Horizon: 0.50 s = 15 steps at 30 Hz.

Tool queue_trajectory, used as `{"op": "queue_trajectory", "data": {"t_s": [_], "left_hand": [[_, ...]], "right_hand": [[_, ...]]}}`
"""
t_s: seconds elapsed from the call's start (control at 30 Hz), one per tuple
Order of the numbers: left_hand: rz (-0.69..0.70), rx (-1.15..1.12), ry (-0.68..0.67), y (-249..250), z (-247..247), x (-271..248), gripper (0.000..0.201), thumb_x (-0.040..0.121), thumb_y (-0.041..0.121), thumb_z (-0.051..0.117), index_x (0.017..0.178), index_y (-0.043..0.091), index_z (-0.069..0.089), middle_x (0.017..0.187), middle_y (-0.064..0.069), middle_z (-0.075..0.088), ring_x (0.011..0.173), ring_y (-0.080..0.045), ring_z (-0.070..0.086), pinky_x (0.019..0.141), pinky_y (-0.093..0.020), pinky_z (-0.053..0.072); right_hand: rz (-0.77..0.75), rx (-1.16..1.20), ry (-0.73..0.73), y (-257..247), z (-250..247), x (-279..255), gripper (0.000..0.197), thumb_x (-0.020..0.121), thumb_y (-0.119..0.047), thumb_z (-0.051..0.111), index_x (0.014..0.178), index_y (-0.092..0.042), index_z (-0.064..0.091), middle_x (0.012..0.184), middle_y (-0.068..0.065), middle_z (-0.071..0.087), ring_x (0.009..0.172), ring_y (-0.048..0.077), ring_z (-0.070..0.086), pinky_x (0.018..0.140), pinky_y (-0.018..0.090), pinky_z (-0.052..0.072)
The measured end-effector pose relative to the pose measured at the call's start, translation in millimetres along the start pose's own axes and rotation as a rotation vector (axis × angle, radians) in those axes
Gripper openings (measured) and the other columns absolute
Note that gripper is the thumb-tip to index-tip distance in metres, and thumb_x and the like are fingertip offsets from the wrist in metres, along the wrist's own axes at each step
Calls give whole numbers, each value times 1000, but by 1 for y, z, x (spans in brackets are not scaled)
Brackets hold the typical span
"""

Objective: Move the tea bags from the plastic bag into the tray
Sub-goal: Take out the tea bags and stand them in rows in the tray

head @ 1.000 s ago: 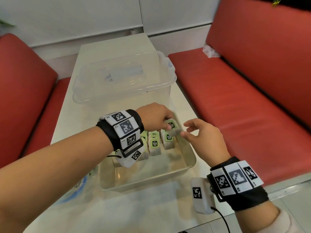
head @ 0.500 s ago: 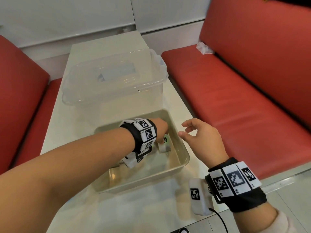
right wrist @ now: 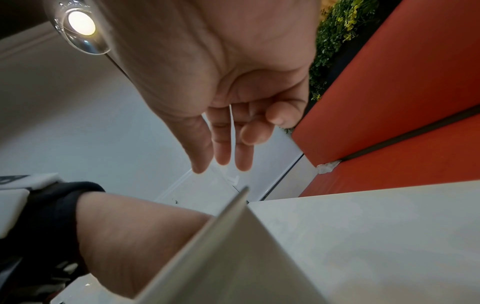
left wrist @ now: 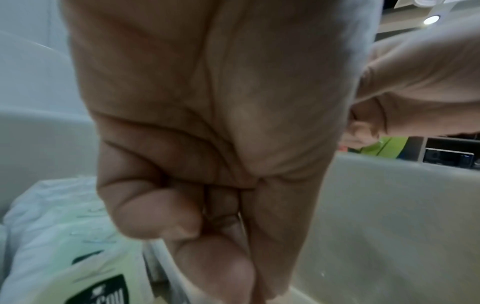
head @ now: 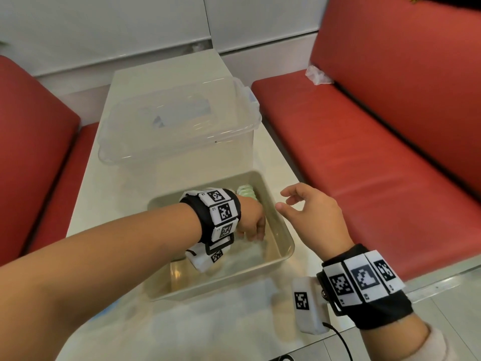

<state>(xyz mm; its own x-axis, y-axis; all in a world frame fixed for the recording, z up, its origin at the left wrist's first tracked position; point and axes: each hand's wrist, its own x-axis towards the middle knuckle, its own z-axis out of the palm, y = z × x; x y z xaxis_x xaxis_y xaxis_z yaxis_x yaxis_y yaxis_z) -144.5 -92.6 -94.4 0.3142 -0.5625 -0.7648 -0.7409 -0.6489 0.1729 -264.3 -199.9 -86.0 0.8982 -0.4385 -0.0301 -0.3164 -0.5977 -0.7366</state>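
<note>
placement step: your left hand point(head: 251, 225) sits low in the tray point(head: 285, 234), fingers curled (whether they pinch a tea bag point(left wrist: 78, 257) cannot be told). your right hand point(head: 309, 217) hovers loosely spread, holding nothing; next, set the bag beside the others.

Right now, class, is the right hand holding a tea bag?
No: the right hand hangs beside the tray with loose, empty fingers.

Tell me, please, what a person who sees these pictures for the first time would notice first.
First come the two hands with black-and-white coded wristbands: the left hand reaches down into the beige tray on the table, fingers curled beside the pale green tea bags, while the right hand hovers relaxed over the tray's right rim. Next, the red benches on both sides and the large clear storage box just behind the tray.
</note>
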Motion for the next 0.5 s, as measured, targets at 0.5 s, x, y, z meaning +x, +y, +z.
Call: {"op": "queue_trajectory", "data": {"t_s": [0.5], "left_hand": [[71,-130,224,-13,-5,-32,22,83,12,61,104,18,66,96,4,67,81,-11,60,64,-15,43]], "right_hand": [[-75,-4,29,-14,-2,-10,13,82,-34,66,95,-33,62,87,-14,65,83,5,57,71,24,39]]}}
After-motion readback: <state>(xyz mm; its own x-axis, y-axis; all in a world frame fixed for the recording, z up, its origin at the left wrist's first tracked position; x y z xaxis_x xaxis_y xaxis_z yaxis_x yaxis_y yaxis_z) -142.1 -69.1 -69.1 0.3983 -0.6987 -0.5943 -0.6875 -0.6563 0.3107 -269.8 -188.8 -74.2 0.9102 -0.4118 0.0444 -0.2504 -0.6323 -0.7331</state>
